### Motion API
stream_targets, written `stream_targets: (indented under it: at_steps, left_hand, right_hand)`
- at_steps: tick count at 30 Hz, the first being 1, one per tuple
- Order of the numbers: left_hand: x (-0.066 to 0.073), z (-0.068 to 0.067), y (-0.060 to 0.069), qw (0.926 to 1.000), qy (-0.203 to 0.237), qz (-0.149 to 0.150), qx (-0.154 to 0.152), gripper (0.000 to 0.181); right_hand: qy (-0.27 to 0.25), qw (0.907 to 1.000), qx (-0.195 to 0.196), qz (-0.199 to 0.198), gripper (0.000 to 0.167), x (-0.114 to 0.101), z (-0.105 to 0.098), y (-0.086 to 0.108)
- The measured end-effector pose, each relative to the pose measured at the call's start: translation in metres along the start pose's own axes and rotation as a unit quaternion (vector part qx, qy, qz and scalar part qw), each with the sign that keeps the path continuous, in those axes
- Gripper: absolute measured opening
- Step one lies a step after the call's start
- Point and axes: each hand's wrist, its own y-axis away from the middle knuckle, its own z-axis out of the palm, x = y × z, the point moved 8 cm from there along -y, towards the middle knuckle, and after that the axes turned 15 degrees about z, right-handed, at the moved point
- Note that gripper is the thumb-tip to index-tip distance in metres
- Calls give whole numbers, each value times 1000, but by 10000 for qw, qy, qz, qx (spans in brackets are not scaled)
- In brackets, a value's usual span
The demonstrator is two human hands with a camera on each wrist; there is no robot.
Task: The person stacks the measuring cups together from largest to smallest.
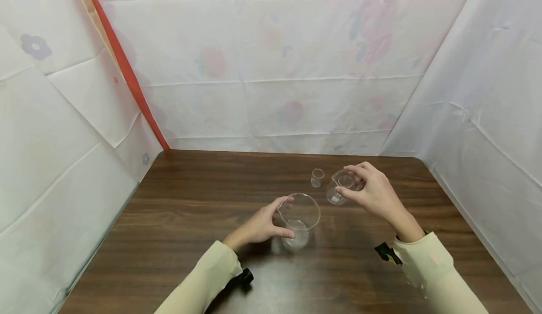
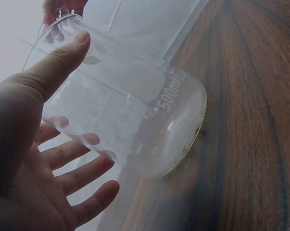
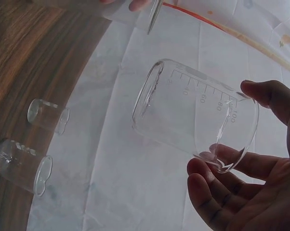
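Note:
A large clear glass beaker [image 1: 302,224], printed 500ml, is on the wooden table. My left hand [image 1: 264,222] holds it from the left, thumb on the near side and fingers on the far side. In the left wrist view the fingertips [image 2: 94,139] show partly through the glass of the beaker [image 2: 130,101]. Farther right, my right hand [image 1: 374,191] pinches a smaller beaker [image 3: 193,115] near its rim, thumb opposite the fingers. That beaker has a printed scale up to 100, looks empty, and appears raised above the table.
A tiny glass beaker [image 1: 317,178] stands on the table [image 1: 203,201] left of my right hand. The right wrist view shows two small beakers, the nearer one [image 3: 22,166] slightly larger. Patterned white cloth [image 1: 262,69] hangs around the table's back and sides.

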Motion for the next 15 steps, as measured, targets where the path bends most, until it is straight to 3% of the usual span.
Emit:
stream_targets:
  at_steps: [15]
  left_hand:
    - [2, -1, -2, 9999, 101, 108, 46, 86]
  right_hand:
    - [-148, 9998, -86, -112, 48, -13, 4, 0]
